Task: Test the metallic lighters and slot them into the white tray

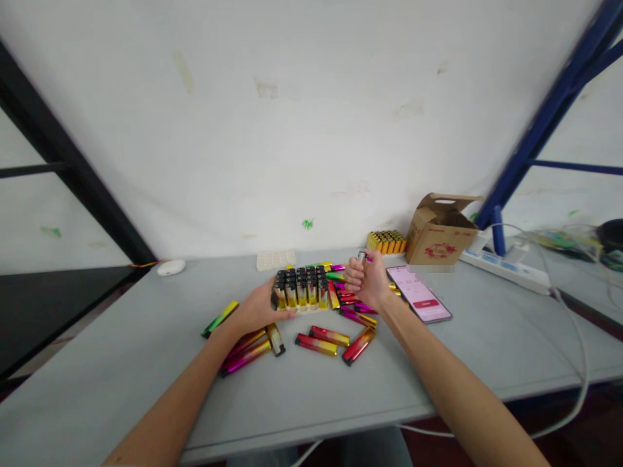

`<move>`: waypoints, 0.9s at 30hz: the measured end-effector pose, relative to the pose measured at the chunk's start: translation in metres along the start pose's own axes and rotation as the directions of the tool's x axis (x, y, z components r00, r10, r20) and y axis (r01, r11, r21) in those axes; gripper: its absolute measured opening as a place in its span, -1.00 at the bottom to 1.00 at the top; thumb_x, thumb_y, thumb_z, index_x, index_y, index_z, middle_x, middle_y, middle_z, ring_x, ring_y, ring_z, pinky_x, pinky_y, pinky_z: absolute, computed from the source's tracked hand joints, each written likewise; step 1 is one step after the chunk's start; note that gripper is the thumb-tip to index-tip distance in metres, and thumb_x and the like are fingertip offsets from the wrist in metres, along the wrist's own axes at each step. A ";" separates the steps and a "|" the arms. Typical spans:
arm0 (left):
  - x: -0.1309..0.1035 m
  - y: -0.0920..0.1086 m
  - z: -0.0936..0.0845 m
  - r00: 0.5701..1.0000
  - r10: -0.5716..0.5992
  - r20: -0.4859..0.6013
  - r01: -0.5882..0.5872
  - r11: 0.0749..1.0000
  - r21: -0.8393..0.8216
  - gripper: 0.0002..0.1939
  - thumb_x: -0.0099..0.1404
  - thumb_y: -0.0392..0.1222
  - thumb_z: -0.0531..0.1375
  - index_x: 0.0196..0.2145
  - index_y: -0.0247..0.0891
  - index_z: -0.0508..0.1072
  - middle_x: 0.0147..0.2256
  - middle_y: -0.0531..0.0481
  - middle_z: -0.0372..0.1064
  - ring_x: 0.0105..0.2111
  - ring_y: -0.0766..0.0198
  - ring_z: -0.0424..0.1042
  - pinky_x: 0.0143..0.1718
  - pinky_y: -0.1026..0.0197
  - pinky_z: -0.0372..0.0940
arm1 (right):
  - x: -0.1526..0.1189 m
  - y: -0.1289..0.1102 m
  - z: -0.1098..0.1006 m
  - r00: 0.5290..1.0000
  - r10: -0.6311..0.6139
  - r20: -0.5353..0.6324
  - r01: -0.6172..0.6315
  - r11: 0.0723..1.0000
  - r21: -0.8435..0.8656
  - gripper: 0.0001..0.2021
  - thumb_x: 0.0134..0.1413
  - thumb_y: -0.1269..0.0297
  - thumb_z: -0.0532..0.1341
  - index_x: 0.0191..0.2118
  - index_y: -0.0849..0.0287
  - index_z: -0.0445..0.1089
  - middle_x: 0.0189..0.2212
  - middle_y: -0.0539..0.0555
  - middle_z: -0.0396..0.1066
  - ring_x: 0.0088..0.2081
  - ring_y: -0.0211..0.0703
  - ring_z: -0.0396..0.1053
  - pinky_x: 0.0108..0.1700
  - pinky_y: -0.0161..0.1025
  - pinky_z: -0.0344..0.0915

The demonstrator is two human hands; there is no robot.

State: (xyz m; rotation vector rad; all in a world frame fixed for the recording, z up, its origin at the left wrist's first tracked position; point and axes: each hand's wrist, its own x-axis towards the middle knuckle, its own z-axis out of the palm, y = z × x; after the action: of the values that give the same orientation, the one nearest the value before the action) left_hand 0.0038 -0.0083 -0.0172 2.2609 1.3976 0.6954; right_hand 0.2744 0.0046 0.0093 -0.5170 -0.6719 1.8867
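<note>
On the desk (292, 402), the box (440, 240) stands beyond and right of the rack (305, 311) of upright lighters; the phone (421, 295) lies right of the rack. Your left hand (260, 305) clasps the rack's left end, thumb along its near edge. Your right hand (367, 282), right of the rack, curls around 1 lighter (361, 257). 3 red-yellow lighters (316, 344) lie in front of the rack.
</note>
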 end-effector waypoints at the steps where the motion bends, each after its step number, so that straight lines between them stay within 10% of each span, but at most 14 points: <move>1: 0.000 -0.001 0.000 1.000 -0.007 0.000 0.007 1.000 0.000 -0.07 -0.03 0.11 0.35 0.21 -0.30 0.15 0.12 -0.23 0.32 0.09 -0.06 0.33 0.15 -0.05 0.18 | 0.000 0.001 0.002 1.000 0.002 0.000 -0.002 1.000 -0.008 -0.62 0.00 0.04 0.03 -0.65 0.11 -0.08 -0.74 -0.17 -0.21 -0.70 -0.39 -0.25 -0.72 -0.45 -0.19; 27: 0.000 -0.006 0.006 0.998 0.061 -0.021 -0.061 0.998 -0.009 -0.20 0.02 0.09 0.33 0.16 -0.25 0.24 0.07 -0.17 0.37 0.15 -0.07 0.26 0.20 -0.06 0.13 | 0.001 0.013 0.008 0.998 0.058 0.010 -0.057 0.996 -0.073 -0.66 0.00 0.02 0.01 -0.61 0.10 -0.05 -0.73 -0.18 -0.17 -0.70 -0.38 -0.27 -0.71 -0.42 -0.18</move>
State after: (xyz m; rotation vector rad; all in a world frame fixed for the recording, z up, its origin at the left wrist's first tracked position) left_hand 0.0031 -0.0066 -0.0253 2.3039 1.3367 0.7449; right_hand 0.2603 -0.0006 0.0068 -0.5774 -0.7423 1.9263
